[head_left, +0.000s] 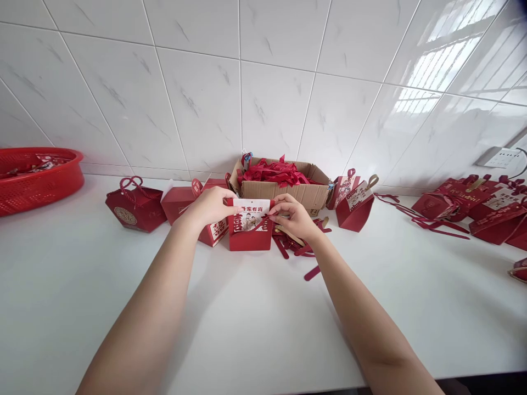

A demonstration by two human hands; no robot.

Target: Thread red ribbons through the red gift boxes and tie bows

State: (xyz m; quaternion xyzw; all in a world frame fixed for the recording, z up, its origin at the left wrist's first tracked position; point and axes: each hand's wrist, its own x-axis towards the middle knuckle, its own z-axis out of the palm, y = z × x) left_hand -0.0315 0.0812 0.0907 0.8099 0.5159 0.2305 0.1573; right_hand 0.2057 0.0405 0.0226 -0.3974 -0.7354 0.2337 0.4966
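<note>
Small red gift box (pixel 250 233) upright on the white surface (pixel 247 329) before a cardboard carton (pixel 284 192); left hand (pixel 212 206) and right hand (pixel 293 216) pinch its top edges; seemingly light, thin card, easily creased, best held at the corners.

At frame centre a gift box (pixel 250 231) stands on the counter (pixel 255 323), the left hand (pixel 212 206) on its left top edge and the right hand (pixel 293 215) on its right. Behind it a cardboard carton (pixel 302 195) sits against the wall, ribbons (pixel 274 173) in it. A basket (pixel 39 178) sits far left; more boxes (pixel 473 208) lie far right.
</note>
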